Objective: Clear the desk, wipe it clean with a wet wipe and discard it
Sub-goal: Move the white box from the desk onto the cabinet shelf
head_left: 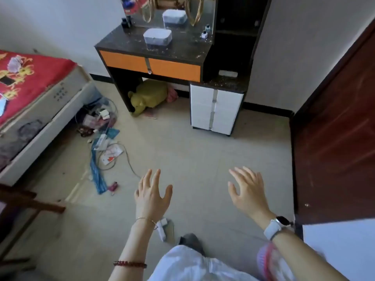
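A dark-topped desk (182, 48) with orange drawers stands against the far wall, its top speckled with crumbs. A white wet-wipe box (157, 36) sits in the middle of it. A small dark bottle (126, 22) stands at the back left and two small bottles (205, 33) at the back right by the mirror. My left hand (151, 196) and my right hand (246, 191) hover over the floor well short of the desk, both empty with fingers spread.
A white drawer unit (216, 109) adjoins the desk on the right. A yellow toy (149, 96) lies under the desk. Clutter and cables (103, 142) litter the floor beside the red-covered bed (26, 78). A brown door (334, 149) stands at right.
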`<state>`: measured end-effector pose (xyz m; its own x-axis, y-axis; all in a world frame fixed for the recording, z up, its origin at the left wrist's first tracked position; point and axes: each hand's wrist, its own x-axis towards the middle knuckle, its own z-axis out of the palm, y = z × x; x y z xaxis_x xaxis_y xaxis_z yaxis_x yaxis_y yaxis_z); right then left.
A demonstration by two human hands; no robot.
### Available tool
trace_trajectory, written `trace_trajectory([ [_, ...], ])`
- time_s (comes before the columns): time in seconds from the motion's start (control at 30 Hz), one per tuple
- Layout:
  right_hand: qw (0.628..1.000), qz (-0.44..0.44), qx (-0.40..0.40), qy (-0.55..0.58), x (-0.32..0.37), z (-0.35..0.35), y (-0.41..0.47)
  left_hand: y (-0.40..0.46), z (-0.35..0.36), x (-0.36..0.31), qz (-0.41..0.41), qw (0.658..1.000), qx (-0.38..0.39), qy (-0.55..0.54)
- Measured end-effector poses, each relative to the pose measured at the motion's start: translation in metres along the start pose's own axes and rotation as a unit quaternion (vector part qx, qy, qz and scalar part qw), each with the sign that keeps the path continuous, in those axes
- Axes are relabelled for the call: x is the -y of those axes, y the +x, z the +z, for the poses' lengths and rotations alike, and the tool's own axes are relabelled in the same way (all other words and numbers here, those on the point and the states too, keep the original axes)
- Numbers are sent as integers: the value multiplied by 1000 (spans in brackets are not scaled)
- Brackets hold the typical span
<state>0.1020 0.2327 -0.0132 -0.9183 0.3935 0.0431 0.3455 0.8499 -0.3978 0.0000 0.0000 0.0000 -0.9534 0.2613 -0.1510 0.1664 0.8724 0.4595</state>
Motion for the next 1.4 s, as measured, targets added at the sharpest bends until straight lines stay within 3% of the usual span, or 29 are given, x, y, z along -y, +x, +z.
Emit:
trace_trajectory([
  [0.17, 998, 14, 61, -11, 11, 34, 44, 36, 21, 20, -52, 997, 44, 28],
  [0.4, 993, 11, 111, -25, 53, 57, 202, 201, 1, 24, -14, 999, 32, 24],
  [0.63, 996, -13, 91, 24, 129, 60, 385, 387, -60, 24, 46, 998, 14, 42],
  [1.0, 989, 19, 133, 61, 152, 96, 556, 557, -70, 34, -1, 998, 58, 26],
  [1.23, 991, 21, 85, 105, 159, 112, 720, 723, -87, 15, -5, 998, 46, 44],
  [1.4, 988, 51, 42, 137, 173, 105, 838, 848, -124, -22, 23, 1000, 7, -8],
])
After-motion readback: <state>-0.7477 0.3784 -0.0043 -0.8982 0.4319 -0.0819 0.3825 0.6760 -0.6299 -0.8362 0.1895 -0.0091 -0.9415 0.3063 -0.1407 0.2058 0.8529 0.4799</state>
